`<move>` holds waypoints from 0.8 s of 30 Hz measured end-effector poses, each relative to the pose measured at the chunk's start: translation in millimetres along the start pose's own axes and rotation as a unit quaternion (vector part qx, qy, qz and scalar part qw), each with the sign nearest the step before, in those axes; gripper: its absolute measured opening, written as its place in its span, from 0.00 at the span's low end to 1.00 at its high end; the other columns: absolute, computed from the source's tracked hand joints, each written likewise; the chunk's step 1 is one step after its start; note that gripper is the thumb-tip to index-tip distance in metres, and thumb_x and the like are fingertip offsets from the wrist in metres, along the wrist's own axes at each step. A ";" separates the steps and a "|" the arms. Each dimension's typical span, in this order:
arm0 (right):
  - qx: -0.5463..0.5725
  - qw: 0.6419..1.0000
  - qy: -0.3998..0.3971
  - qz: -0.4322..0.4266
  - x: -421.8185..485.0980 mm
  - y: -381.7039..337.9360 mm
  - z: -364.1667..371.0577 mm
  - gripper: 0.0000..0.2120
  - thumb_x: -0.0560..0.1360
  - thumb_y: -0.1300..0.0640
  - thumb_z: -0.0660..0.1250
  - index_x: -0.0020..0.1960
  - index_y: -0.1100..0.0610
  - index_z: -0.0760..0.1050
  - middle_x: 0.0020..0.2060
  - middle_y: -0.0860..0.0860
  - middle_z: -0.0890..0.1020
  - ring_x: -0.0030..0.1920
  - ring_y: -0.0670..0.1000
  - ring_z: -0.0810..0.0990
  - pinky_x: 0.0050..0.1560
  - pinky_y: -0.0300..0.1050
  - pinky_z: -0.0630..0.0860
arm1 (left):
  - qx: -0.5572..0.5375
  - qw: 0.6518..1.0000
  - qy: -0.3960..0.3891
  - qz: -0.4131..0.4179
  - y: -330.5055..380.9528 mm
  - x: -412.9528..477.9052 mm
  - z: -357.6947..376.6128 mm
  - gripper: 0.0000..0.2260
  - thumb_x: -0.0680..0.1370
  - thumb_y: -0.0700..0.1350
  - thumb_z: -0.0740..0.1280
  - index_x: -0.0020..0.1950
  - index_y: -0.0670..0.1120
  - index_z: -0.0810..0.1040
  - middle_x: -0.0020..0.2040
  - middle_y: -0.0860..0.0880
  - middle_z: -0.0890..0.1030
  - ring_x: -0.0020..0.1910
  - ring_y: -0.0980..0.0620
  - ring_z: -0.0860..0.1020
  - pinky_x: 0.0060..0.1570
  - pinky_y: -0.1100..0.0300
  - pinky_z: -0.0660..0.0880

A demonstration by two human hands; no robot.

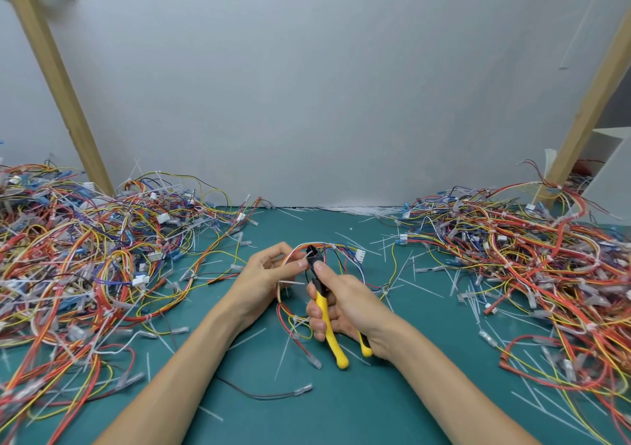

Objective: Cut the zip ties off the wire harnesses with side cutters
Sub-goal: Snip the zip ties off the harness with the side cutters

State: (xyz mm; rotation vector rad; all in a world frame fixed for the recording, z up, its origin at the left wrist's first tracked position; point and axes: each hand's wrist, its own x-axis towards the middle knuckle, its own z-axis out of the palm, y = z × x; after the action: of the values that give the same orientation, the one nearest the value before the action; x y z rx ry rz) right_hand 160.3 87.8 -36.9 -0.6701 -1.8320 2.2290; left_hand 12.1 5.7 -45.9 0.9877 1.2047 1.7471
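Left hand (pixel 269 273) pinching a multicoloured wire harness (pixel 327 249), right hand (pixel 345 308) gripping yellow-handled side cutters (pixel 324 311), black jaws at a white zip tie (pixel 309 254), green tabletop (pixel 375 393).

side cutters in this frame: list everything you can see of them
The side cutters have a black metal-looking head and pivot and two yellow grips, one with a black patch near its end. The right hand grips both handles, one digit stretched along the head. Handles are spread; the tool points away from the person, above the green mat. Its jaws sit at the wire harness pinched by the left hand; what exactly they bite is unclear.
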 end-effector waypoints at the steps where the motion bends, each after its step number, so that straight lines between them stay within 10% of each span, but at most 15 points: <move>1: -0.022 1.000 0.004 0.003 0.0 -2.6 -0.4 0.20 0.81 0.41 0.58 0.43 0.58 0.70 0.28 0.53 0.74 0.27 0.53 0.72 0.31 0.45 0.75 | -0.004 1.000 0.000 0.005 -0.1 -0.6 0.4 0.07 0.71 0.38 0.70 0.40 0.41 0.72 0.30 0.55 0.78 0.27 0.62 0.72 0.28 0.71 0.67; 17: -0.367 0.929 0.022 -0.048 -7.7 -23.5 -21.6 0.19 0.81 0.47 0.62 0.34 0.55 0.66 0.25 0.50 0.70 0.25 0.49 0.71 0.30 0.45 0.76 | 0.018 1.000 0.011 0.006 -3.9 -1.1 1.7 0.03 0.67 0.42 0.74 0.37 0.48 0.81 0.37 0.52 0.80 0.31 0.59 0.73 0.32 0.70 0.69; 24: -0.538 0.835 0.094 -0.067 -2.4 -22.3 -25.8 0.22 0.79 0.40 0.61 0.39 0.59 0.71 0.31 0.54 0.74 0.33 0.56 0.73 0.34 0.49 0.71 | 0.029 1.000 0.003 0.007 -6.1 0.9 -0.8 0.06 0.68 0.39 0.72 0.42 0.41 0.78 0.37 0.52 0.82 0.30 0.60 0.73 0.31 0.71 0.69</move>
State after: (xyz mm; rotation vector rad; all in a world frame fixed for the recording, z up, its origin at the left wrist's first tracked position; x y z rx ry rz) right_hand 170.8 114.6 -18.4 -0.8029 -2.7943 0.8086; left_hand 12.0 7.7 -51.9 1.0288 1.2613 1.7357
